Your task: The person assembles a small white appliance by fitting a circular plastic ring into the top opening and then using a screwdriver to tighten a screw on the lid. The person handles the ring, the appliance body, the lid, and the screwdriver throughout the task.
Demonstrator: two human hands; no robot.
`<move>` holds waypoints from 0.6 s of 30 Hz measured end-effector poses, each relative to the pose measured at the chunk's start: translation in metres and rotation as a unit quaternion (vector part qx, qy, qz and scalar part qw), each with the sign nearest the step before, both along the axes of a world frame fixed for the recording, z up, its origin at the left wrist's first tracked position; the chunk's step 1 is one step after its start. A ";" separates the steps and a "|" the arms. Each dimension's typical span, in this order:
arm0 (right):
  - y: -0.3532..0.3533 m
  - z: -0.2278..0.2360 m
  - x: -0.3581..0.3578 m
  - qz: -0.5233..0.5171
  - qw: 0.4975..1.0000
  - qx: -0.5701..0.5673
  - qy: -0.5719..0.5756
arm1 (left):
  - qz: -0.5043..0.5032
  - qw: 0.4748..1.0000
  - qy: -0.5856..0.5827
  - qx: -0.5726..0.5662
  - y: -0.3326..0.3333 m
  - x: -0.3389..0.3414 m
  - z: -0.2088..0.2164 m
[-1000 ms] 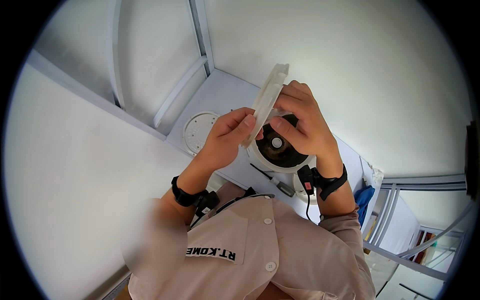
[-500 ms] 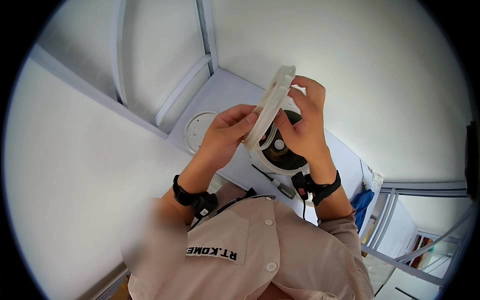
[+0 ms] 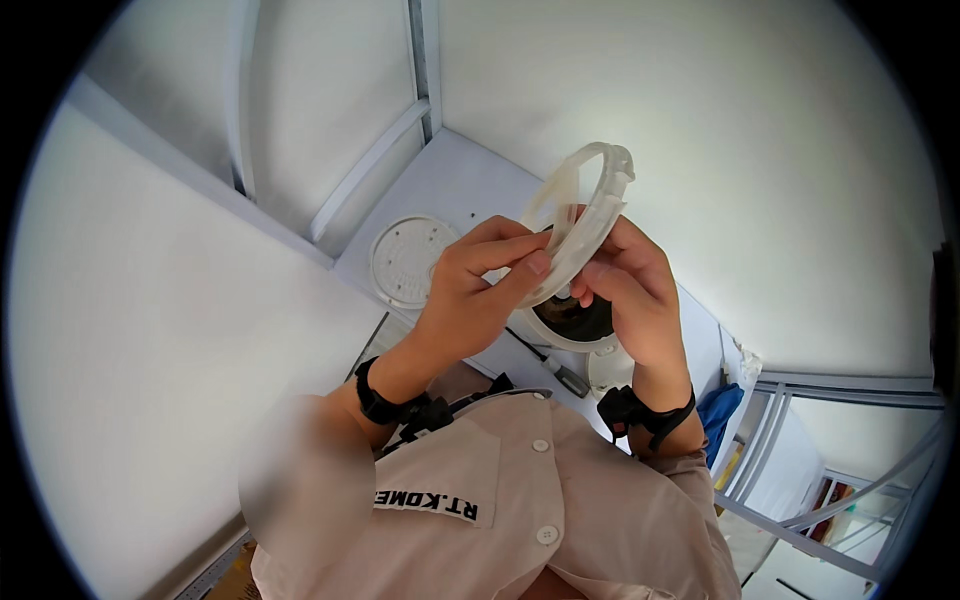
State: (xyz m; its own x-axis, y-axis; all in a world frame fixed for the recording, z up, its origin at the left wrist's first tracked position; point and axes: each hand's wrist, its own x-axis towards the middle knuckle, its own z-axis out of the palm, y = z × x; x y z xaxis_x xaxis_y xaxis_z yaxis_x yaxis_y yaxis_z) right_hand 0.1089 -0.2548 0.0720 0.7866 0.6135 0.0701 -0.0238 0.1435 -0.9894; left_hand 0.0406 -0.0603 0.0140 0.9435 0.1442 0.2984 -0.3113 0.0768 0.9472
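Observation:
A translucent white plastic ring (image 3: 602,212) is held up, tilted on edge, between my two hands. My left hand (image 3: 470,290) pinches its lower left side, thumb in front and fingers reaching into the ring. My right hand (image 3: 645,290) is closed at its right side, with the fingertips partly behind the rim. Below the ring stands a round white appliance body with a dark interior (image 3: 580,322), largely covered by the ring and my hands. To the left, a white round plate (image 3: 408,262) with small holes lies flat on the table.
A screwdriver (image 3: 568,378) with a grey and black handle lies near the table's front edge. Beside it is a small white part (image 3: 607,370). Blue cloth (image 3: 720,415) hangs at the table's right end. White walls enclose the light table (image 3: 450,170).
Both hands have moved slightly right with the ring. The ring has turned, so its opening shows more, and my right hand has shifted lower along it.

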 end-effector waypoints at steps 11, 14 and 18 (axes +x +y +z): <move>-0.003 -0.014 -0.007 -0.052 0.995 -0.031 -0.076 | -0.047 0.998 0.013 0.034 0.005 0.001 0.010; -0.013 -0.013 -0.011 -0.051 0.995 -0.049 -0.077 | -0.115 0.990 0.071 -0.048 0.003 0.008 0.012; -0.029 -0.013 -0.016 -0.050 0.993 -0.083 -0.069 | -0.211 0.961 0.135 -0.114 -0.002 0.020 0.012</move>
